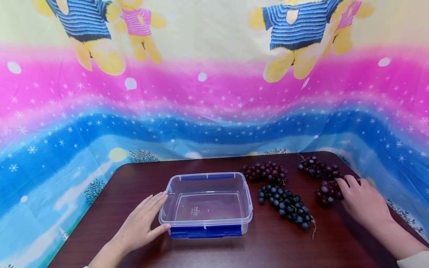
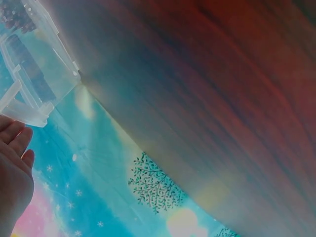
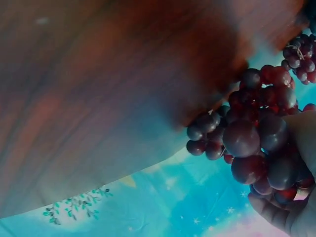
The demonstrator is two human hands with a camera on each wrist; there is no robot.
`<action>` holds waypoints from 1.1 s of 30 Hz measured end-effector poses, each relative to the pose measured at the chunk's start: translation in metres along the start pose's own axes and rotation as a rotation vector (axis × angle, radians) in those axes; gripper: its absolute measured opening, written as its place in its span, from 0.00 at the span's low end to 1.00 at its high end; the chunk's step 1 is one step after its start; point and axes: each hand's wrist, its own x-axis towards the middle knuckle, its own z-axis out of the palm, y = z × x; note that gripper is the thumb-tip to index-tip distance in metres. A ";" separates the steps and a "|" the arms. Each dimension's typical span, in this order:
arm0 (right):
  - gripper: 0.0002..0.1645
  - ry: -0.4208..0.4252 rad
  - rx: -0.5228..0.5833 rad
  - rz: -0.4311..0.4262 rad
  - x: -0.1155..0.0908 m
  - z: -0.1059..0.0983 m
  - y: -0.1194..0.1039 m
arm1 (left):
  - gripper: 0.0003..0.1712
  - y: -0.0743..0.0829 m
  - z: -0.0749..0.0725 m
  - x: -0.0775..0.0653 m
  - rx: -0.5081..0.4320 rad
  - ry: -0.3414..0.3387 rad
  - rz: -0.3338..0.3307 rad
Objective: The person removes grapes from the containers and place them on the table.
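My left hand [image 1: 142,219] lies against the left side of a clear plastic food container [image 1: 214,222] with blue clips. Its fingers are fairly straight, with the thumb at the front left corner; the left wrist view shows only part of this hand [image 2: 15,173]. On the right, my right hand [image 1: 363,203] grips a bunch of dark red grapes [image 1: 327,192]. In the right wrist view, fingers and thumb curl around these grapes [image 3: 252,153]. No lid shows on the container, and its printed bottom is visible through the top.
Right of the container lies a bunch of black grapes [image 1: 285,204]. Behind it is a red bunch [image 1: 266,172], and another dark red bunch [image 1: 316,167] sits near the back right corner. A patterned cloth [image 1: 207,93] hangs around the brown table [image 1: 110,197].
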 end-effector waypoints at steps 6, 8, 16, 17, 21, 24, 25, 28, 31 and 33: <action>0.36 -0.109 0.037 0.013 -0.008 -0.005 0.003 | 0.43 0.000 0.000 0.000 -0.006 0.008 0.007; 0.37 -0.131 0.048 0.013 -0.011 -0.006 0.003 | 0.43 0.000 0.000 -0.001 -0.008 0.013 0.009; 0.37 -0.213 0.075 0.013 -0.022 -0.005 0.003 | 0.43 0.001 0.000 0.000 -0.004 0.023 0.014; 0.37 -0.218 0.078 0.004 -0.023 -0.004 0.004 | 0.43 0.001 0.000 0.000 -0.005 0.026 0.016; 0.38 -0.229 0.085 -0.026 -0.029 -0.002 0.006 | 0.43 0.000 0.001 0.000 -0.007 0.030 0.022; 0.38 -0.232 0.095 -0.042 -0.032 -0.001 0.007 | 0.43 0.000 0.001 0.000 -0.006 0.025 0.021; 0.38 -0.233 0.100 -0.044 -0.033 -0.001 0.006 | 0.43 0.000 0.001 0.000 -0.004 0.023 0.020; 0.37 -0.241 0.108 -0.051 -0.036 -0.001 0.006 | 0.43 0.001 0.000 0.000 -0.001 0.017 0.015; 0.35 -0.262 0.111 -0.053 -0.038 -0.001 0.004 | 0.44 0.001 0.000 0.000 0.004 0.014 0.009; 0.34 -0.282 0.112 -0.052 -0.039 -0.002 0.003 | 0.44 0.001 0.000 0.000 0.004 0.013 0.004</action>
